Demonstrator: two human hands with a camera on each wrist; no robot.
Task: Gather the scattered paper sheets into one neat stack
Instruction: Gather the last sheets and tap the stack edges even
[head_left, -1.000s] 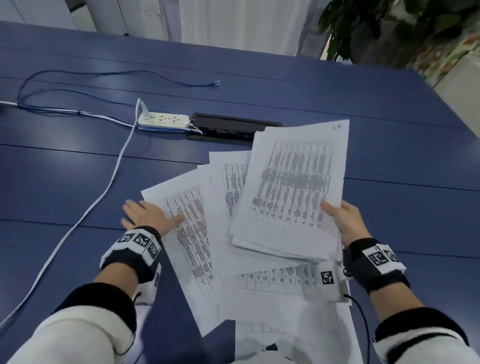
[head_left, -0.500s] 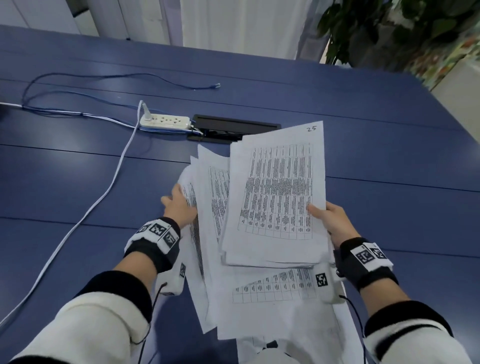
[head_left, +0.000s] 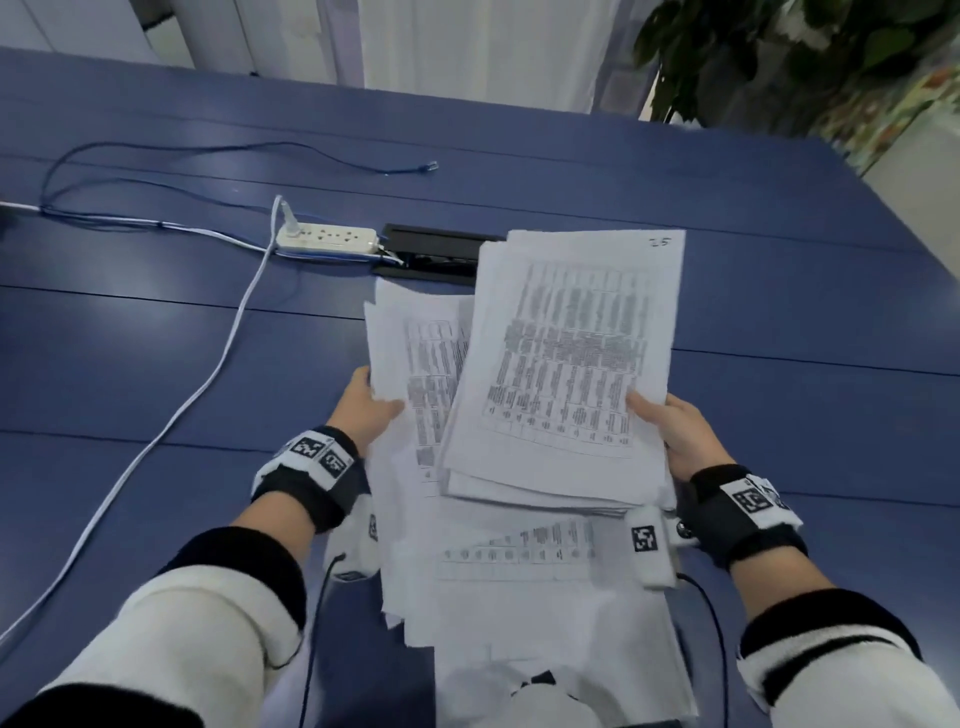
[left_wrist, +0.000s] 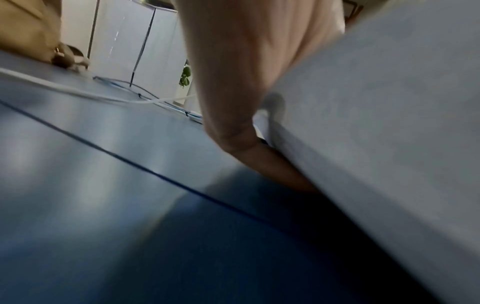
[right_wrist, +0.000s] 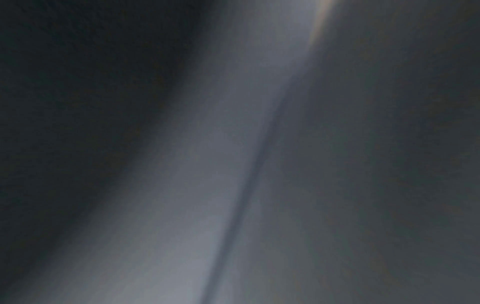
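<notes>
Holding the loose paper between them, both hands sit at the near end of the pile. Nearest the person, several sheets (head_left: 545, 613) lie flat and skewed on the blue table (head_left: 156, 364), below and behind both wrists. Just ahead, the right hand (head_left: 675, 431) grips the top bundle (head_left: 566, 358) by its right edge, thumb curled over the printed face; the fingers underneath are hidden. Across from it, the left hand (head_left: 363, 410) pinches the left edge of 2 or 3 fanned sheets (head_left: 415, 364) that stick out from under that bundle toward the left. The left wrist view shows paper running alongside its fingers, lifted off the table; the right wrist view is too dark to read.

What the next move seems to turn on: the bundle's long axis runs away from the person and leans slightly right, while the fanned sheets lean left, so the 2 groups splay apart at the far end. Each hand is nearer its own group, and closing them together should square the edges.

Beyond the fingertips lie a black cable hatch (head_left: 436, 252), a white power strip (head_left: 327, 240) with its white cord (head_left: 208, 384), and a thin blue cable (head_left: 208, 150). Past the table's far edge hang pale curtains (head_left: 488, 47) and a leafy plant (head_left: 779, 57).
</notes>
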